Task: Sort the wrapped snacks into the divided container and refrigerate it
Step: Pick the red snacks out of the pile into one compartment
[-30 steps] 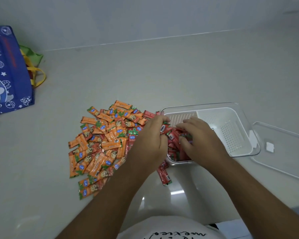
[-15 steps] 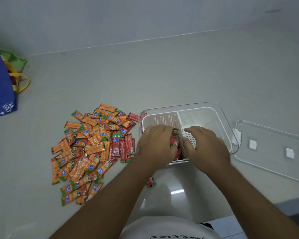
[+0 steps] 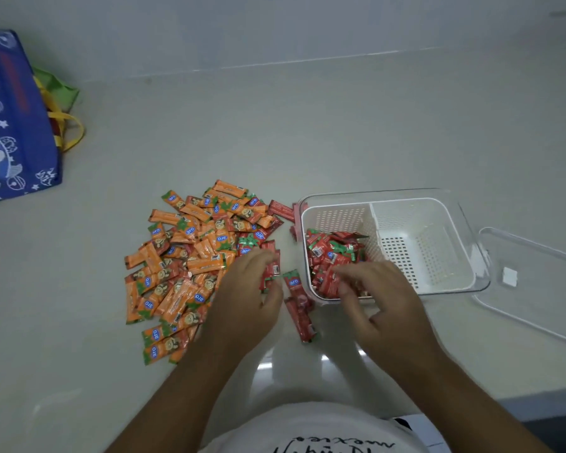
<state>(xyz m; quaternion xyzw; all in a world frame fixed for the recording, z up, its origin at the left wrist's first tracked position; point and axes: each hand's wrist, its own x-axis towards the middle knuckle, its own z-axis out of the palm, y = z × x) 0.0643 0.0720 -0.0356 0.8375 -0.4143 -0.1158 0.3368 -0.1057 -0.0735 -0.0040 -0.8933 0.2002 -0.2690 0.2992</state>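
Observation:
A pile of orange wrapped snacks lies on the pale counter, with red ones mixed in at its right edge. The divided container, a clear tub with a white perforated insert, stands to the right. Its left compartment holds a heap of red wrapped snacks; the right compartment is bare. My left hand rests at the pile's right edge, fingers closed on a few red snacks. My right hand hovers over the container's near left corner, fingers spread. Several red snacks lie loose between my hands.
The clear lid lies flat to the right of the container, reaching the frame's edge. A blue printed bag with yellow handles stands at the far left by the wall. The counter's front edge runs past my right forearm.
Both hands have pulled out of the container's left compartment. My left hand moved left to the pile and took red snacks. The red heap in the compartment is uncovered.

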